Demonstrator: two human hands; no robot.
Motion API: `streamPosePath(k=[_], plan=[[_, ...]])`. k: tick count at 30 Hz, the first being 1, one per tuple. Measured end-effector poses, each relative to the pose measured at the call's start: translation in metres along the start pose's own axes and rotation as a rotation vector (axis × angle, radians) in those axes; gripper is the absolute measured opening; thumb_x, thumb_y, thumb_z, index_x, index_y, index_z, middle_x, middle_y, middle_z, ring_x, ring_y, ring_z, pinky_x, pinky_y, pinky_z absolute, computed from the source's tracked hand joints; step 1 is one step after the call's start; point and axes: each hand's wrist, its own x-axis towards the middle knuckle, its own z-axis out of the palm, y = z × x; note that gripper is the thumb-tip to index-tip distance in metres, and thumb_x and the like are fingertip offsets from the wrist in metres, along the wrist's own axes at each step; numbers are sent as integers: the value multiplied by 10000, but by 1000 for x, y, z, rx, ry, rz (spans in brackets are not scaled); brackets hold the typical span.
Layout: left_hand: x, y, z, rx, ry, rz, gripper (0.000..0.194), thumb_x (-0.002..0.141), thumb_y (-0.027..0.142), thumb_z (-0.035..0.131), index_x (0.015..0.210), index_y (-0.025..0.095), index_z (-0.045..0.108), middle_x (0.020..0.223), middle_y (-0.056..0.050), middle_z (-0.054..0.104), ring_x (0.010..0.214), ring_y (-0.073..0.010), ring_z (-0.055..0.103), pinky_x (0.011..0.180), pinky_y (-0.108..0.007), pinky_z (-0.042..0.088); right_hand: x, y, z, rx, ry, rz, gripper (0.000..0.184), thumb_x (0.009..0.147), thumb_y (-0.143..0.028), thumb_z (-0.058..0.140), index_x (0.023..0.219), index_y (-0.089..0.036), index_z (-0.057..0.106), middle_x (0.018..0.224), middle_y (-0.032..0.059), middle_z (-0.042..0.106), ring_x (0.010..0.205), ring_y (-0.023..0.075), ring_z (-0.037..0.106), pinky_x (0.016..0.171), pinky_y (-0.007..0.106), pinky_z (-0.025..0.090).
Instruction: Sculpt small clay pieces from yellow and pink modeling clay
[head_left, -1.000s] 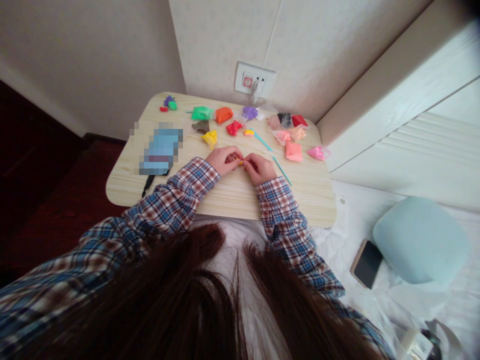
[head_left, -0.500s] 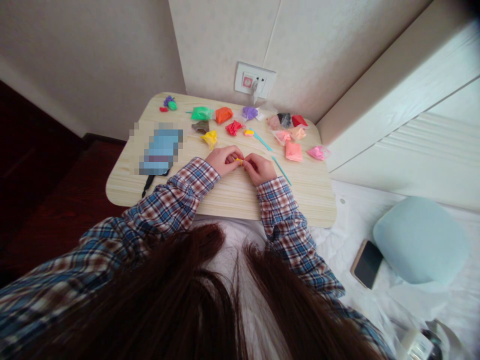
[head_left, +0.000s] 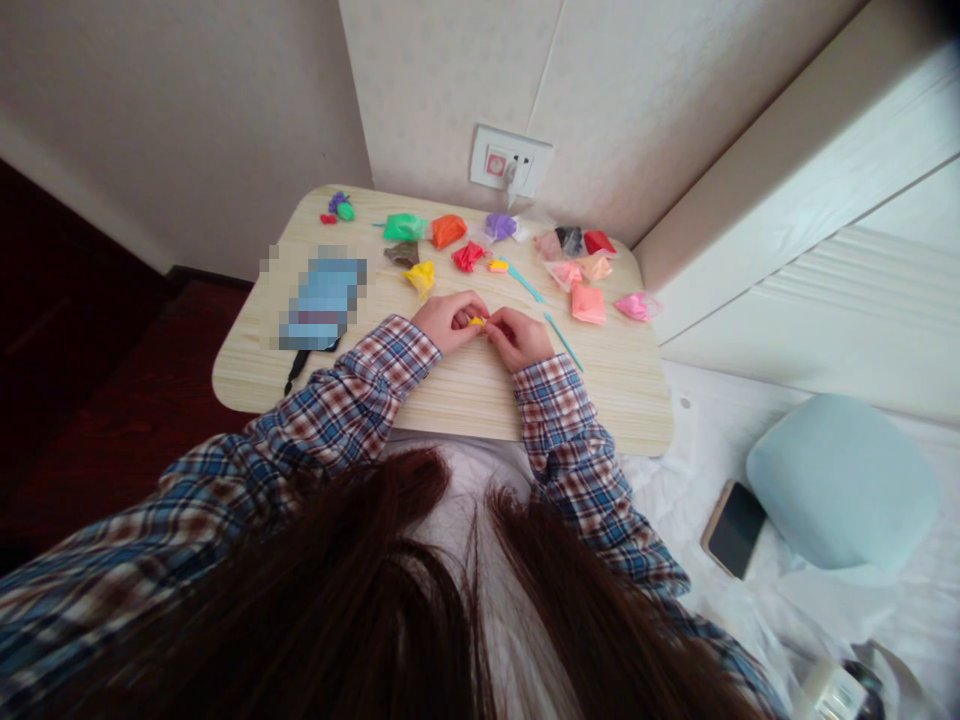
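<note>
Between my two hands is a small piece of yellow modelling clay [head_left: 477, 322], partly covered by the fingers. My left hand [head_left: 450, 320] is closed on it with thumb and fingers. My right hand [head_left: 519, 338] pinches at its right side, fingertips close to the left ones. Behind the hands lie a yellow clay bag [head_left: 421, 277], a red clay bag [head_left: 469, 257] and a small yellow and pink clay piece [head_left: 498, 266]. One turquoise modelling tool [head_left: 525, 282] lies beyond my right hand, and another turquoise stick [head_left: 564, 342] is just right of it.
Several bagged clays, among them green [head_left: 404, 227], orange [head_left: 448, 231] and salmon [head_left: 588, 303], line the table's [head_left: 450, 400] far side. Small purple, green and red clay shapes [head_left: 344, 211] sit at the back left. A blurred-out blue screen [head_left: 326, 300] stands at left.
The yellow clay shows slightly differently between the fingers, which have shifted a little. Both hands otherwise stay in the same place.
</note>
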Motion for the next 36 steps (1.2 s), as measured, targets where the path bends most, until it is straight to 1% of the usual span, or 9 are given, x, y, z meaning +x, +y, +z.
streamPosePath(k=[12,18,30,36], plan=[[0,-3,1,1,15,3,197,849,262,557,971,108,558,857,-32,592,700,-122,577,646,-290,507,-1,1,-1,28,-5,-24,317,915,-434,457,819,-142,534,656,-23,498,557,105,484,537,241,417],[0,-2,1,-2,15,-2,200,849,263,558,976,108,557,858,-32,593,709,-126,579,650,-293,508,-1,3,-1,20,-8,-26,305,914,-426,463,826,-143,534,670,-20,503,572,108,492,557,250,427],[0,-3,1,-8,10,-9,212,850,267,556,992,110,549,865,-34,592,711,-127,579,651,-294,507,-1,1,-1,-9,-36,21,303,924,-420,445,842,-143,536,701,-7,521,602,116,506,585,262,435],[0,-1,0,1,-9,-15,188,849,261,557,957,107,559,850,-29,592,696,-121,576,642,-286,506,0,-1,-3,-15,-48,41,308,926,-421,438,836,-143,533,717,-2,529,606,117,507,593,266,436]])
